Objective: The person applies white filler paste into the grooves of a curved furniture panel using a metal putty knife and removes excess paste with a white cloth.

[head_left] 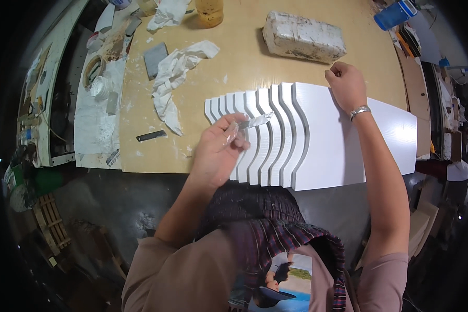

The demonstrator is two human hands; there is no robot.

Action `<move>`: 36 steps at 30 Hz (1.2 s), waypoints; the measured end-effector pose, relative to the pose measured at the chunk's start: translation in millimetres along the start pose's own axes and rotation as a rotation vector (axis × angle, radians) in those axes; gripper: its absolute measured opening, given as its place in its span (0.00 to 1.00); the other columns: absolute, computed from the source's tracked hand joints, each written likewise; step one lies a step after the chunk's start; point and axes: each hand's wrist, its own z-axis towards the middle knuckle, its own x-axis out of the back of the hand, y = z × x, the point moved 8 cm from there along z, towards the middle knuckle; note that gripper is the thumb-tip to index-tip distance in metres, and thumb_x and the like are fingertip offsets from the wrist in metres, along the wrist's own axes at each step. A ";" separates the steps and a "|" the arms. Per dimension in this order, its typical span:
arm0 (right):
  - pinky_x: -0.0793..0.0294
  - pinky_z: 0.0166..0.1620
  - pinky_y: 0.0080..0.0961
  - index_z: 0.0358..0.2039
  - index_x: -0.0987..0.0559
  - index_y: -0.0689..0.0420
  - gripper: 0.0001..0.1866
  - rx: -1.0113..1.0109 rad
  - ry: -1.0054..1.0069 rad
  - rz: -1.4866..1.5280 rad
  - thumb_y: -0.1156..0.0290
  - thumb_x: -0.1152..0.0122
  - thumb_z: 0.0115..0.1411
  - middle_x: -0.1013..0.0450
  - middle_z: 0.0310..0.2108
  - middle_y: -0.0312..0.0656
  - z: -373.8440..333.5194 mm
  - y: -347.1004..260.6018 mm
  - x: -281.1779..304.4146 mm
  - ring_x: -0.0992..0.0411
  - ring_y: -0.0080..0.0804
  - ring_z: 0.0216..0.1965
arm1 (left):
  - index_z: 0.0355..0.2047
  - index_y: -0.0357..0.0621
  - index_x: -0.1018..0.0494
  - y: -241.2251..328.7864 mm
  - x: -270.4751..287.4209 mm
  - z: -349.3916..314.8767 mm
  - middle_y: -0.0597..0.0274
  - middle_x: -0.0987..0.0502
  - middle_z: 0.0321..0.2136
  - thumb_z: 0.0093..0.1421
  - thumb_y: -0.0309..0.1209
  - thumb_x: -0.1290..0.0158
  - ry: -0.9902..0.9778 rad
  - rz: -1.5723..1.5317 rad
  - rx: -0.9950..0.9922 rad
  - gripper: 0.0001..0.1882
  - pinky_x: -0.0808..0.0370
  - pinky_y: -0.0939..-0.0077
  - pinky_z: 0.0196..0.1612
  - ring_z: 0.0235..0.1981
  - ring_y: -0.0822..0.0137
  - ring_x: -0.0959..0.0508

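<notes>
My left hand (221,148) is closed on a small flat putty blade (256,121). White paste coats the blade's end, and some is smeared on my fingers. Under it lies a stack of white panels (330,135) with wavy edges, fanned out so that each edge shows beside the one below. My right hand (347,86) is curled at the far edge of the top panel, its wrist wearing a metal band. Whether anything is inside those curled fingers is hidden.
Beyond the panels sits a scuffed, wrapped block (304,37). Left of them are a dark blade (151,135), crumpled white paper (174,78), a grey sanding pad (155,60) and an open white tub (100,88). An amber container (209,13) and a blue container (394,14) stand farther back.
</notes>
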 end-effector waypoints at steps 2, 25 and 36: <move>0.25 0.42 0.38 0.30 0.18 0.60 0.09 0.188 0.209 0.216 0.69 0.43 0.54 0.21 0.30 0.51 -8.2 -11.8 14.8 0.24 0.48 0.34 | 0.52 0.36 0.31 -2.4 -11.3 -4.1 0.65 0.30 0.29 0.67 0.26 0.53 -0.054 -0.129 0.026 0.14 0.30 0.72 0.43 0.31 0.72 0.30; 0.27 0.51 0.38 0.48 0.20 0.58 0.20 0.610 -0.215 0.289 0.72 0.35 0.52 0.26 0.46 0.46 -98.6 -166.0 -57.3 0.28 0.42 0.48 | 0.44 0.45 0.32 32.1 4.6 -43.2 0.67 0.37 0.26 0.61 0.27 0.53 -0.063 -0.438 -0.074 0.11 0.34 0.74 0.37 0.30 0.71 0.37; 0.27 0.56 0.43 0.52 0.25 0.52 0.29 0.603 -0.035 0.054 0.65 0.30 0.48 0.35 0.57 0.53 -53.1 -305.4 -175.9 0.33 0.60 0.56 | 0.42 0.47 0.34 85.1 58.5 -104.3 0.66 0.36 0.25 0.60 0.25 0.53 0.138 -0.406 -0.270 0.09 0.37 0.72 0.36 0.28 0.69 0.36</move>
